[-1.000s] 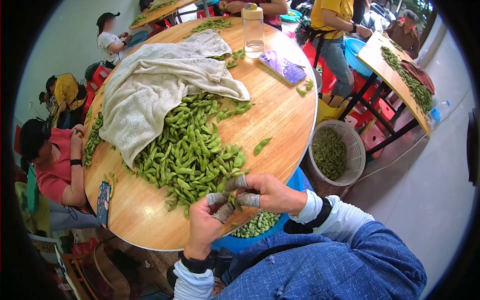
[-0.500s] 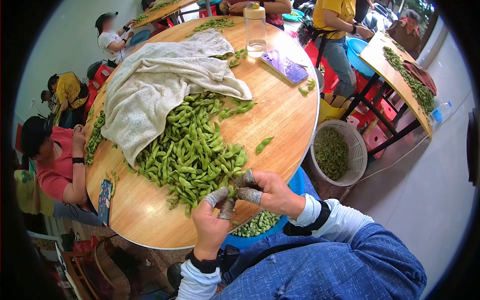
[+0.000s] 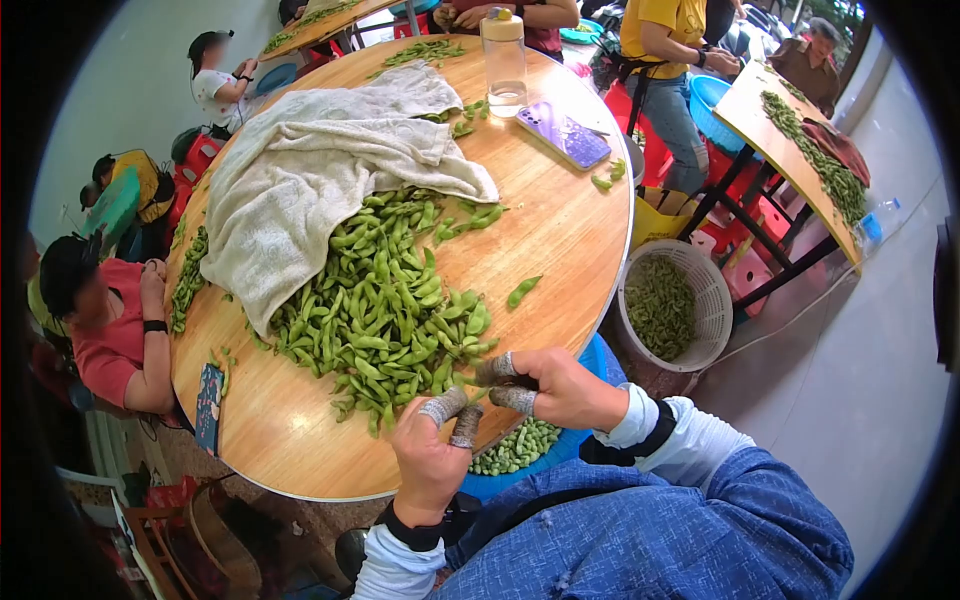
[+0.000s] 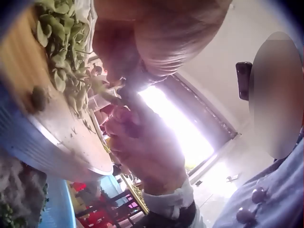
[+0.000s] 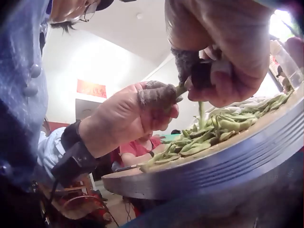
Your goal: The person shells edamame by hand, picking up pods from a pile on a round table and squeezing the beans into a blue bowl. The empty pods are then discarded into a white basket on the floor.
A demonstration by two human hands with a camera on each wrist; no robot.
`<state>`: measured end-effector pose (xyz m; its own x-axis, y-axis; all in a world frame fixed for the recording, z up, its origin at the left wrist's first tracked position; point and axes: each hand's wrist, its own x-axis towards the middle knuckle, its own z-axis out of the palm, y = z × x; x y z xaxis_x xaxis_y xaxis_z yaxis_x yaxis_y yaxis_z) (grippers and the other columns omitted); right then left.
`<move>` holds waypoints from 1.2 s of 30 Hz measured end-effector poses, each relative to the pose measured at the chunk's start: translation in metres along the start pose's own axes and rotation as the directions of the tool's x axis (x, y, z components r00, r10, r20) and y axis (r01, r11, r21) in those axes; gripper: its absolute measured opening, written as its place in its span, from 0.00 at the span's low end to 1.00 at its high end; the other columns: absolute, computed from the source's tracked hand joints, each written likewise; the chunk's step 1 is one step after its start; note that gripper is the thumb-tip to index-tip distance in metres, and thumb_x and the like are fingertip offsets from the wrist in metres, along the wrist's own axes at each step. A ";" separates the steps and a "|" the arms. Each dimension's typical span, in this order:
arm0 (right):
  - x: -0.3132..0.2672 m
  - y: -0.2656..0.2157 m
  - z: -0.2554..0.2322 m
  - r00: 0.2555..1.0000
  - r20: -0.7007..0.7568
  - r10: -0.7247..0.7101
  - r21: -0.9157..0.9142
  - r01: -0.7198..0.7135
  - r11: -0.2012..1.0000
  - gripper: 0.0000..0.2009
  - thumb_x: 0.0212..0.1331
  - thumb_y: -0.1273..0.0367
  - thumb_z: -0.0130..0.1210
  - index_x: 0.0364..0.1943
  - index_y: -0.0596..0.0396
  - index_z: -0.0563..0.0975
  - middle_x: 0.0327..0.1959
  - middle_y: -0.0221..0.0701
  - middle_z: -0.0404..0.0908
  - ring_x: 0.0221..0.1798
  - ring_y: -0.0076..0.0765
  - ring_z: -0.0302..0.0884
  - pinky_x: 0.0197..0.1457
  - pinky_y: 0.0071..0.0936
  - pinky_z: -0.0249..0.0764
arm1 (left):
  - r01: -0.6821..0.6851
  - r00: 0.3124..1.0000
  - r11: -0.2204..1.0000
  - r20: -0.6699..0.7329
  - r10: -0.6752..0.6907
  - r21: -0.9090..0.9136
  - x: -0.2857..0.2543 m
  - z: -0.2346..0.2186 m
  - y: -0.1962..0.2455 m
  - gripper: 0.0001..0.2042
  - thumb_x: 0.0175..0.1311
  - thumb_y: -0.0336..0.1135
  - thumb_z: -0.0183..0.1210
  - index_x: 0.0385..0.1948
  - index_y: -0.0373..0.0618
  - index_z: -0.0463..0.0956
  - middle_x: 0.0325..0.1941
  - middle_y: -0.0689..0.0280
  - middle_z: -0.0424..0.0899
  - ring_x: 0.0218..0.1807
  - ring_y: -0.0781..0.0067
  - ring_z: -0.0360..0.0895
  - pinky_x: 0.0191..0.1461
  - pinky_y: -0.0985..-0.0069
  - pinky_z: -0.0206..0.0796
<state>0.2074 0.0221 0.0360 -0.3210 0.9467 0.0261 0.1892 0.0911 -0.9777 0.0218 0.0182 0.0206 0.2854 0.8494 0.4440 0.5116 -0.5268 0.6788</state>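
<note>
Over the near edge of the round wooden table [image 3: 560, 250], my two hands meet fingertip to fingertip at a green edamame pod [image 5: 180, 90]. Grey wrapping covers the thumb and forefinger of each. My left hand [image 3: 425, 455] pinches one end of the pod; my right hand [image 3: 580, 392] pinches at the other end, and the fingers partly hide it. Just beyond lies a heap of edamame pods [image 3: 385, 310], half under a pale cloth [image 3: 310, 180]. Below the table edge, shelled beans [image 3: 520, 447] fill a blue basin [image 3: 485, 486] by my lap.
A water bottle [image 3: 505, 65] and a purple phone [image 3: 565, 135] stand and lie at the far right of the table. A patterned phone [image 3: 208, 408] lies at its left edge, near a seated person in pink [image 3: 115, 320]. A white basket [image 3: 712, 310] of pods stands on the floor.
Both hands have stayed together at the table edge, shifting slightly right, and the fingertips have drawn a little apart with green showing between them. The heap and cloth look the same.
</note>
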 end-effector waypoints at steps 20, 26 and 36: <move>-0.012 0.002 0.006 0.996 0.032 0.082 0.309 -0.088 0.947 0.07 0.56 0.72 0.49 0.34 0.64 0.73 0.28 0.29 0.76 0.33 0.19 0.68 0.39 0.20 0.67 | -0.086 0.956 0.987 0.290 0.044 0.133 0.002 -0.009 0.004 0.08 0.48 0.32 0.58 0.24 0.39 0.70 0.18 0.59 0.70 0.22 0.58 0.69 0.23 0.68 0.59; -0.009 -0.002 0.003 0.972 0.137 0.192 0.451 -0.234 0.861 0.06 0.57 0.72 0.48 0.32 0.63 0.73 0.29 0.23 0.74 0.34 0.16 0.65 0.39 0.18 0.65 | -0.285 0.930 0.915 0.314 0.192 0.285 0.003 -0.009 0.003 0.08 0.42 0.31 0.58 0.20 0.40 0.67 0.17 0.60 0.68 0.21 0.58 0.67 0.21 0.66 0.57; -0.010 0.001 0.004 0.977 0.099 0.188 0.395 -0.212 0.894 0.06 0.56 0.72 0.49 0.31 0.63 0.73 0.25 0.25 0.74 0.31 0.16 0.64 0.36 0.19 0.65 | -0.361 0.899 0.878 0.369 0.237 0.315 0.003 -0.010 0.001 0.09 0.36 0.27 0.56 0.22 0.40 0.66 0.20 0.61 0.68 0.23 0.60 0.67 0.23 0.67 0.58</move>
<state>0.2072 0.0117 0.0335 -0.3695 0.9118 -0.1792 -0.1292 -0.2414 -0.9618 0.0151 0.0199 0.0279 0.6767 0.6508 0.3442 0.6013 -0.7583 0.2517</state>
